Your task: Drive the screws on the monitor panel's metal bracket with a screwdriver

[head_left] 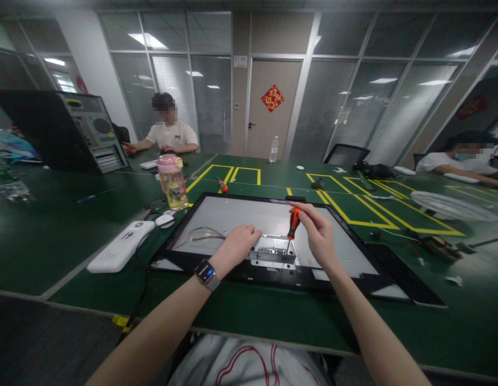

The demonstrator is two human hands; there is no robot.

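Note:
A flat display panel (232,210) with a black frame lies on the green table in front of me. Near its front edge sits a metal hinge bracket (273,257). My right hand (319,233) grips the orange and black handle of a screwdriver (294,222), which stands nearly upright with its tip down at the bracket's right side. My left hand (239,244) lies over the panel at the bracket's left end, fingers stretched out and holding nothing that I can see. Thin cables (206,231) run across the panel to the left of that hand.
Left of the panel are a white power bank (122,246) and a pink-lidded bottle (171,182). A black computer case (59,131) stands farther left. To the right lie a black flat piece (407,273) and a racket (452,205). Two people sit across the table.

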